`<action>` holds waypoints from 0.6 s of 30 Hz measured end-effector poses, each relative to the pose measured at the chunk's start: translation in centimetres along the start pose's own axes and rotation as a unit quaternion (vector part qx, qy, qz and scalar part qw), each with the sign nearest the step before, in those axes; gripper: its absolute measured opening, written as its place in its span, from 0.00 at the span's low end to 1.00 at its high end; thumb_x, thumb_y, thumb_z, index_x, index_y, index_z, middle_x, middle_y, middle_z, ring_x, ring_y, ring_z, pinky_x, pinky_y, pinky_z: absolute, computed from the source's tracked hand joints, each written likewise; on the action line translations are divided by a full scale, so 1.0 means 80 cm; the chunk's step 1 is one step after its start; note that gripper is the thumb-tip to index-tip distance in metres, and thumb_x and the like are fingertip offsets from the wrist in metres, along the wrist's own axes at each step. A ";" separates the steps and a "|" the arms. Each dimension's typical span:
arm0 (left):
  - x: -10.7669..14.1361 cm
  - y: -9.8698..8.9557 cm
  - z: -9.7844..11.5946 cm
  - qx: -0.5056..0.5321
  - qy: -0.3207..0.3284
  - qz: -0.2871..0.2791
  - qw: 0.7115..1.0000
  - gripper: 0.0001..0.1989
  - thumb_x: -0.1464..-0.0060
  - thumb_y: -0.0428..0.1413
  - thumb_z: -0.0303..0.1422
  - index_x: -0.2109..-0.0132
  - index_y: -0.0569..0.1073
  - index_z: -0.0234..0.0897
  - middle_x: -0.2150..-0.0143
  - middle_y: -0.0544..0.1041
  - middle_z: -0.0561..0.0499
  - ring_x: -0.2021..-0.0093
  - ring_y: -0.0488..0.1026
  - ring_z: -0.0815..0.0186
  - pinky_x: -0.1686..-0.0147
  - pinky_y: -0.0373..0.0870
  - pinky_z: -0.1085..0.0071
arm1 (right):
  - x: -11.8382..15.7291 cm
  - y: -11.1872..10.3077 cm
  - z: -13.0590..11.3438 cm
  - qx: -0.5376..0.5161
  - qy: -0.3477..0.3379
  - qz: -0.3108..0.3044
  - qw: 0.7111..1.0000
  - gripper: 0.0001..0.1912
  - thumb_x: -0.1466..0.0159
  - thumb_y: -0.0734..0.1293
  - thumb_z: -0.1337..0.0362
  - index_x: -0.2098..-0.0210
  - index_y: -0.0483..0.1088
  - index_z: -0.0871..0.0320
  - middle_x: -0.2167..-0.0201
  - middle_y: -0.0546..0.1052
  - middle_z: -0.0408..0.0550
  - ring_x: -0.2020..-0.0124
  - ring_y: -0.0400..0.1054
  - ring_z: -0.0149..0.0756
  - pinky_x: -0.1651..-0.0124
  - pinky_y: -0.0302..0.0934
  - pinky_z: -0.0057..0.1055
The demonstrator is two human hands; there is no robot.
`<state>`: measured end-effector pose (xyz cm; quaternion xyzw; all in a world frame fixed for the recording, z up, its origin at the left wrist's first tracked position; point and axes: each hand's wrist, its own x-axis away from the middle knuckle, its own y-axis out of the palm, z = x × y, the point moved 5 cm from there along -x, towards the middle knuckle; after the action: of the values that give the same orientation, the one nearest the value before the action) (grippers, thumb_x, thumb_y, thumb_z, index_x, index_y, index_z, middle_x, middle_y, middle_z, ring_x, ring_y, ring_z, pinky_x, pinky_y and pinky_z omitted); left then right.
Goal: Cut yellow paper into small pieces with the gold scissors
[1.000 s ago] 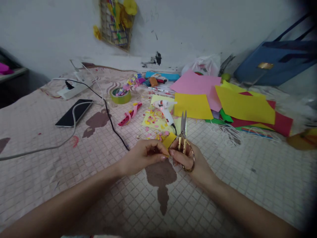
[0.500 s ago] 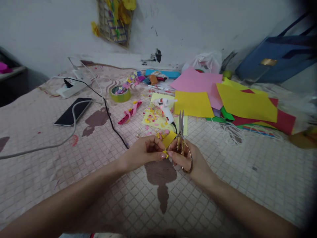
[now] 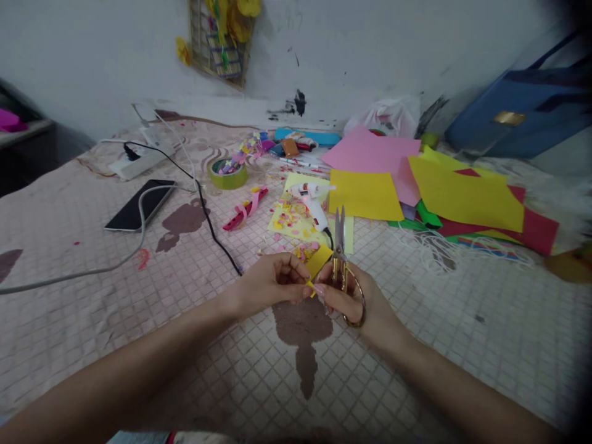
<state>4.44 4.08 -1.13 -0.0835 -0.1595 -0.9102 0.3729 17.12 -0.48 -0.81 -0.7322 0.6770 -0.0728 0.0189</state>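
With our left hand (image 3: pixel 272 285) we pinch a small yellow piece (image 3: pixel 311 285) between thumb and fingertips, and the right hand's fingertips close in at the same spot, so the piece sits right between our two hands, above the tablecloth (image 3: pixel 259 364); it is a bright, tiny, narrow scrap, mostly covered by our fingers, its exact outline too small to tell. Our right hand (image 3: pixel 371 307) is curled around one pair of scissors (image 3: pixel 340 243), two silver blades pointing away from us and slightly parted, gold handles in the palm. Just behind the fingertips shows one plain yellow rectangle (image 3: pixel 319 261); we cannot tell whether it is gripped or lying. Beyond it we see one white glue gun (image 3: pixel 311 203) on one pale yellow sheet (image 3: pixel 296 229), among pink and yellow scraps too many to count. To the left lie one red stick (image 3: pixel 245 210) wound with a pink strip, one roll of tape (image 3: pixel 229 179) with small cut-outs inside, one dark-screened device (image 3: pixel 142 205) and one white power strip (image 3: pixel 139 163). To the right we count two large golden-yellow sheets (image 3: pixel 365 196), with pink, red and green ones around them, a tangle of white string (image 3: pixel 432 253), and farthest off one blue bag (image 3: pixel 518 114)
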 end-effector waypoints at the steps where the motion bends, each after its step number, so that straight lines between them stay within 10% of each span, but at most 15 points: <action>1: 0.000 0.000 0.000 0.002 0.002 0.000 1.000 0.14 0.59 0.63 0.29 0.66 0.67 0.30 0.73 0.71 0.54 0.76 0.66 0.76 0.74 0.63 0.77 | 0.000 0.000 -0.001 0.005 -0.002 -0.001 1.000 0.07 0.44 0.65 0.61 0.71 0.62 0.56 0.80 0.65 0.38 0.79 0.59 0.28 0.76 0.55 0.26; 18: 0.007 0.008 -0.003 -0.028 -0.080 0.020 0.996 0.11 0.54 0.60 0.34 0.71 0.71 0.29 0.76 0.76 0.51 0.78 0.72 0.74 0.74 0.71 0.77 | 0.004 -0.004 -0.013 0.036 -0.032 0.083 0.995 0.07 0.46 0.65 0.63 0.71 0.61 0.56 0.76 0.66 0.41 0.76 0.60 0.30 0.74 0.56 0.27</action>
<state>4.48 3.25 -1.07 -0.1696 -0.1621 -0.8970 0.3747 17.36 -0.68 0.27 -0.6742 0.7314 -0.0717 0.0732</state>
